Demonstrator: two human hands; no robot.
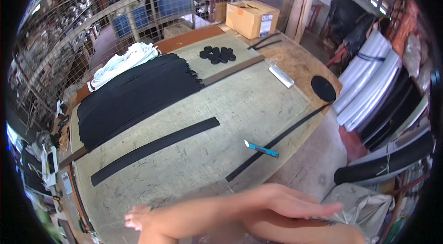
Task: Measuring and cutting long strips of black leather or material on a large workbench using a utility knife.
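My arms cross near the table's front edge. My left hand (295,201) reaches to the right over the other arm, its fingers stretched out and holding nothing. Beyond the left forearm, my right hand (137,217) shows at the left, slightly blurred, with its fingers apart and no object in them. A wide black strip (157,150) lies slantwise on the table mat (184,170). Further right, a blue utility knife (261,148) rests across a narrower black strip (290,129). Neither hand touches these. Behind the wide strip is a large layered pile of black strips (138,94).
A white coiled bundle (122,65), several small black rolls (217,54) and a cardboard box (251,19) occupy the far side. A brown bar (235,69) crosses the mat. At the right corner are a black disc (323,88) and a clear pack (281,76). Large wrapped rolls (369,73) stand beyond.
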